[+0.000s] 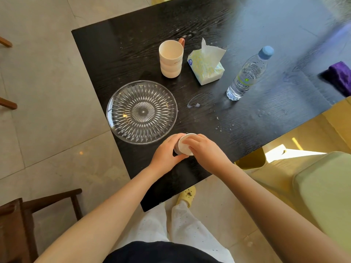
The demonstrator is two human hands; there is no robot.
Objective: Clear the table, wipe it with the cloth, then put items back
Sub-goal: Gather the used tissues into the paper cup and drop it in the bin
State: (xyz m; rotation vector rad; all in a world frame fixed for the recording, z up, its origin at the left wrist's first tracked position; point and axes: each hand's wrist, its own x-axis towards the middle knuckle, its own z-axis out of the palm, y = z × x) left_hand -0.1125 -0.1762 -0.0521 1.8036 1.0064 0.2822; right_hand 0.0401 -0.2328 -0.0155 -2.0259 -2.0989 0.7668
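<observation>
Head view: both hands, left (167, 152) and right (204, 149), grasp a small white container (185, 147) at centre frame above the table (266, 111) edge. Beyond: glass plate (141, 112), cup (171, 58), tissue pack (206, 66), bottle (247, 74); purple cloth (340, 76) far right.

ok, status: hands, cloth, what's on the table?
Left hand and right hand both closed on small white round container. Purple cloth untouched at far right. Clear ribbed glass plate, beige mug, tissue pack, water bottle on black table.
</observation>
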